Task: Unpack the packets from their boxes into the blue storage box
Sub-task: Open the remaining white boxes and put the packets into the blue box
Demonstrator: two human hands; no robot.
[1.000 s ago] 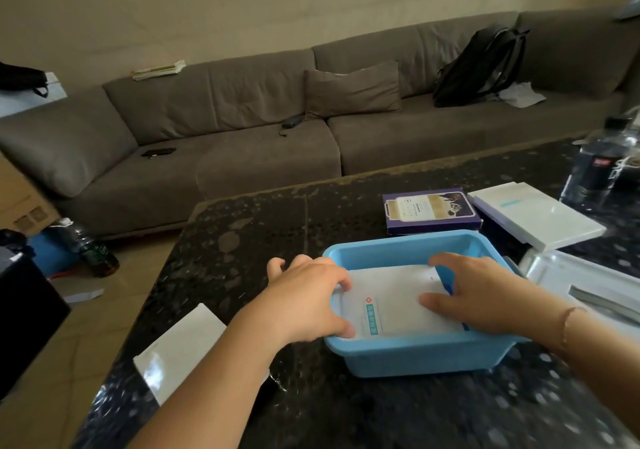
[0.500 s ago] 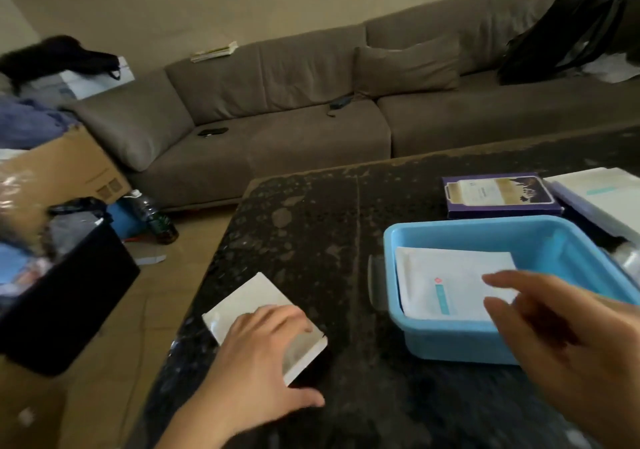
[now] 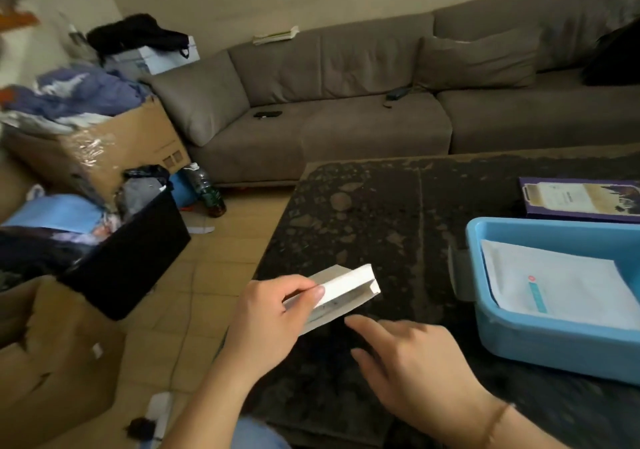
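Observation:
My left hand (image 3: 268, 320) grips a flat white box (image 3: 346, 287) and holds it tilted above the dark table's near left corner, its open end facing right. Just below and to the right, my right hand (image 3: 412, 362) hovers over the table with fingers spread, pointing at the box and holding nothing. The blue storage box (image 3: 540, 341) stands at the right edge of view, a white packet (image 3: 561, 286) with a teal label lying flat inside it. A purple box (image 3: 581, 199) lies behind the storage box.
The dark speckled table (image 3: 374, 213) fills the right half. Left of it on the tiled floor stand a black bin (image 3: 131, 258) and cardboard boxes (image 3: 52, 355) full of clothes, with a bottle (image 3: 207, 192) near the grey sofa (image 3: 346, 109).
My left hand left the storage box, reached the white box on the table's left and lifted it. My right hand came out of the storage box toward it. The view swung left.

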